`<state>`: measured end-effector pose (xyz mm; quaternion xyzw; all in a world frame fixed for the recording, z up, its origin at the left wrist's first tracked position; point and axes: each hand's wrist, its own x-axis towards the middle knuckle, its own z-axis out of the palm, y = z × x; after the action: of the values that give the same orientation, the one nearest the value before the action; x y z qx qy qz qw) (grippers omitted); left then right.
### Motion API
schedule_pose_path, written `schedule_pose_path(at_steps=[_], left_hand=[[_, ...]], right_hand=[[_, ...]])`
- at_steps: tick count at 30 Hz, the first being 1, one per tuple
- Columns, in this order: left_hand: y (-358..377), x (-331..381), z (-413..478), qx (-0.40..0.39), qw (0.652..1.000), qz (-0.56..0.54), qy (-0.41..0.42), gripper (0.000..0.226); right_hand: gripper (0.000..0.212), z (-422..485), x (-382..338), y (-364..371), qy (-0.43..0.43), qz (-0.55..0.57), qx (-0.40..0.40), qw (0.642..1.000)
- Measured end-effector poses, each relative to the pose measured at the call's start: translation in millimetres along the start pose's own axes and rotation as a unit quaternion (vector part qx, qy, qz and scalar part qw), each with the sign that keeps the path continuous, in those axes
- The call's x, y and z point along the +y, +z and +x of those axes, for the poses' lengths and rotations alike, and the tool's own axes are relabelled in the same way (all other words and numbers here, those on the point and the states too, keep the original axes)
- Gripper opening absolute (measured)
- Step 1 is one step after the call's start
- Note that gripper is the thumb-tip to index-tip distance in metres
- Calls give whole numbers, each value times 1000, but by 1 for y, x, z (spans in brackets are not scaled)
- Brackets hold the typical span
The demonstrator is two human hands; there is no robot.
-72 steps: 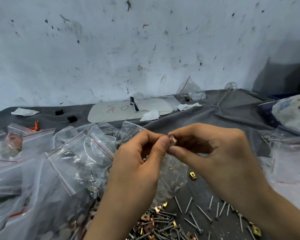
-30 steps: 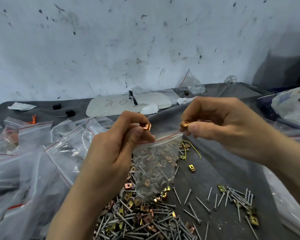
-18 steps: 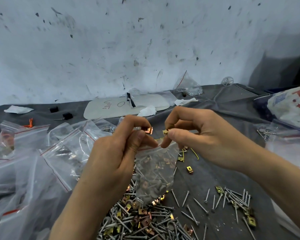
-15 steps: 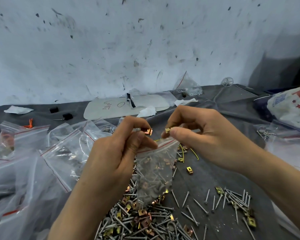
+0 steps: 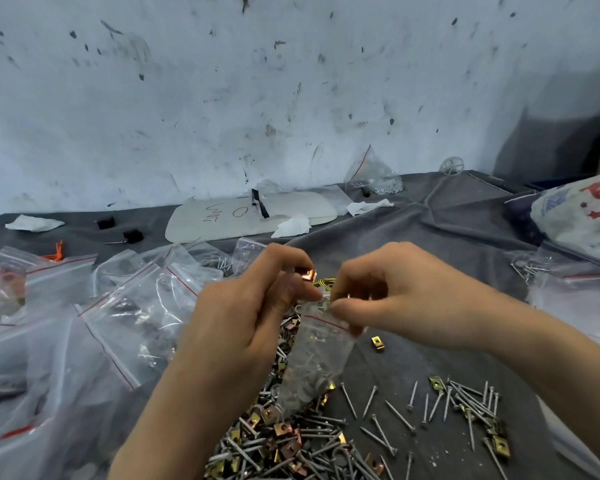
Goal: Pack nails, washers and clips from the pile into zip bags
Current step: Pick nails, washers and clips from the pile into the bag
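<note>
Above the grey cloth (image 5: 430,230), left hand (image 5: 243,323) pinches clip (image 5: 309,274) and zip bag (image 5: 312,362), right hand (image 5: 406,296) apparently pinches its mouth.

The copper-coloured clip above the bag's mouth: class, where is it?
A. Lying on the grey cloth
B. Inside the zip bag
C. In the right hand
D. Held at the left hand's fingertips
D: the copper-coloured clip sits at the fingertips of the left hand, above the zip bag, whose mouth the right hand pinches.
</note>
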<state>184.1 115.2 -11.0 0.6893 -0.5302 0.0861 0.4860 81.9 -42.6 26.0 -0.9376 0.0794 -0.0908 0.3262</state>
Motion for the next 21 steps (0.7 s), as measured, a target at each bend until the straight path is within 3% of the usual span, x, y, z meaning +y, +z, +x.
schedule_pose_path(at_steps=[3,7,13,21], left_hand=[[3,3,0,-10,1000,2,6,13],[2,3,1,-1,999,30,31,11],[-3,2,3,5,991,126,39,17],[-9,2,2,-57,993,104,26,34]], right_hand=[[23,1,-5,-4,23,-63,-33,997],[48,1,-6,-11,12,-109,-8,994],[13,-8,-5,-10,-43,-69,10,997],[12,-7,3,-11,-87,83,81,989]])
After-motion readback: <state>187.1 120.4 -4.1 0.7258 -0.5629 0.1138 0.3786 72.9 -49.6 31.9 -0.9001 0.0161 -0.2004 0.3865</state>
